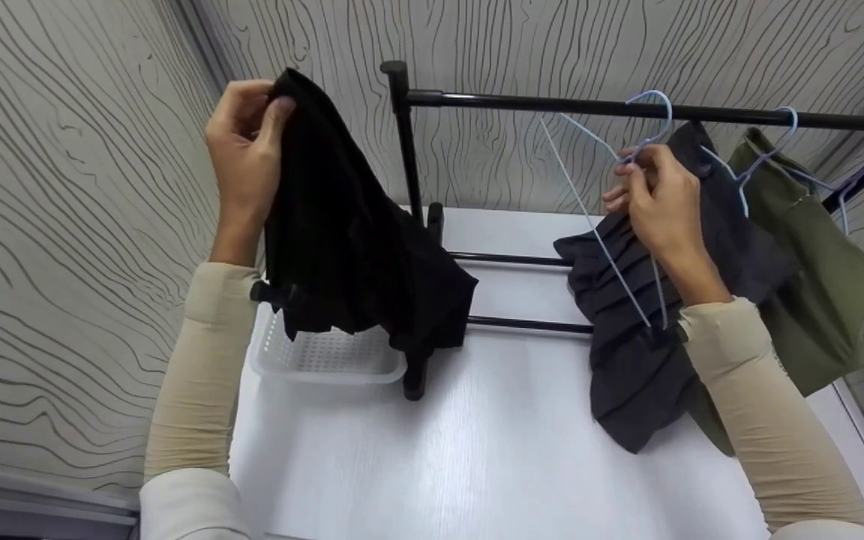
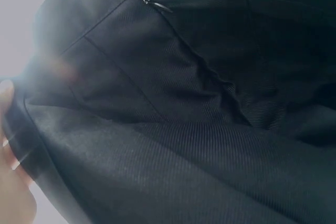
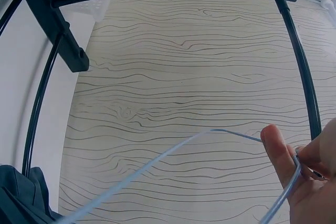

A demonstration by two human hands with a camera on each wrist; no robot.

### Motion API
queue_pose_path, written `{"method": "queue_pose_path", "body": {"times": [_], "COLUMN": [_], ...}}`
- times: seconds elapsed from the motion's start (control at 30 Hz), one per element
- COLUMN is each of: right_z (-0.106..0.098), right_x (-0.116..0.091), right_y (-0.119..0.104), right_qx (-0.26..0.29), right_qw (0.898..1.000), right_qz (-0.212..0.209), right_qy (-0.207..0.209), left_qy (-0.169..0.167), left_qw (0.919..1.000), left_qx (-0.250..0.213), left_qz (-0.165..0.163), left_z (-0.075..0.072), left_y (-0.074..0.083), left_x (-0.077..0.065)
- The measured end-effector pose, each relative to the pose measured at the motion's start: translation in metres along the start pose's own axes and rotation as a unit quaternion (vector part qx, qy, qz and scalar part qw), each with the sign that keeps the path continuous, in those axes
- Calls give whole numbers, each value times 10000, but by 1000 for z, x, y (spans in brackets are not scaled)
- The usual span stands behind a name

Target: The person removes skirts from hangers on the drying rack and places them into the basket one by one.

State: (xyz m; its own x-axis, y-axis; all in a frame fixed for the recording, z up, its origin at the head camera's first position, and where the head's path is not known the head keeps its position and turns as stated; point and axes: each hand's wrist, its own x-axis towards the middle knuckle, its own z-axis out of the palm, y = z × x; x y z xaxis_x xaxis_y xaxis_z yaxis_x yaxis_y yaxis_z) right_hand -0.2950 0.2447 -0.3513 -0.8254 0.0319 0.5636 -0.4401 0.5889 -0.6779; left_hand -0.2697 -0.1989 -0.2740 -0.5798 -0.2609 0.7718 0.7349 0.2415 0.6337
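Observation:
My left hand (image 1: 246, 150) pinches the top edge of a black skirt (image 1: 334, 225) between thumb and fingers, and the cloth hangs down in folds. In the left wrist view, a small zipper pull (image 2: 157, 6) shows on the skirt's dark fabric. My right hand (image 1: 661, 199) pinches a thin pale-blue hanger (image 1: 588, 133) just below its hook, which appears to be over the rack's top rail (image 1: 522, 103). No garment is on this hanger's visible arm. In the right wrist view, thumb and fingers close on the hanger wire (image 3: 142, 169).
Right of the hanger, a dark grey pleated skirt (image 1: 638, 390) and an olive-green garment (image 1: 829, 300) hang from the rack. A white perforated basket (image 1: 327, 377) stands on the white table (image 1: 477, 457) below the black skirt. Wood-patterned walls (image 1: 87, 187) surround the table.

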Motion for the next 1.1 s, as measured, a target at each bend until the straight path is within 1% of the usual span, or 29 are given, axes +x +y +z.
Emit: {"method": "queue_pose_path", "body": {"times": [0.13,0.2,0.27,0.47,0.57,0.7,0.8,0.9,1.0,1.1], "right_z": [1,1,1,2,2,2,2,4,5,6], "right_x": [1,2,2,2,3,4,4,4,4,3], "right_y": [1,2,2,3,5,9,12,16,18,21], "right_qx": [85,140,185,171,105,61,177,278,299,184], "right_qw": [9999,9999,9998,9997,9998,9996,9992,9985,9981,9985], "right_qz": [33,48,67,109,96,213,351,468,531,516], "right_qy": [47,69,84,110,166,145,79,43,-2,-61], "left_qy": [-67,-62,-23,214,261,250,236,255,315,364], "left_qw": [9996,9995,9995,9996,9995,9993,9985,9979,9978,9973], "left_qx": [128,166,173,166,160,234,350,396,394,460], "left_qz": [224,276,248,16,15,164,350,446,440,452], "left_z": [-6,-8,-10,-15,-18,-22,-25,-27,-29,-31], "left_y": [-3,-4,-4,-3,-3,-6,-8,-10,-10,-9], "left_x": [1,1,2,4,4,4,4,5,6,6]}}
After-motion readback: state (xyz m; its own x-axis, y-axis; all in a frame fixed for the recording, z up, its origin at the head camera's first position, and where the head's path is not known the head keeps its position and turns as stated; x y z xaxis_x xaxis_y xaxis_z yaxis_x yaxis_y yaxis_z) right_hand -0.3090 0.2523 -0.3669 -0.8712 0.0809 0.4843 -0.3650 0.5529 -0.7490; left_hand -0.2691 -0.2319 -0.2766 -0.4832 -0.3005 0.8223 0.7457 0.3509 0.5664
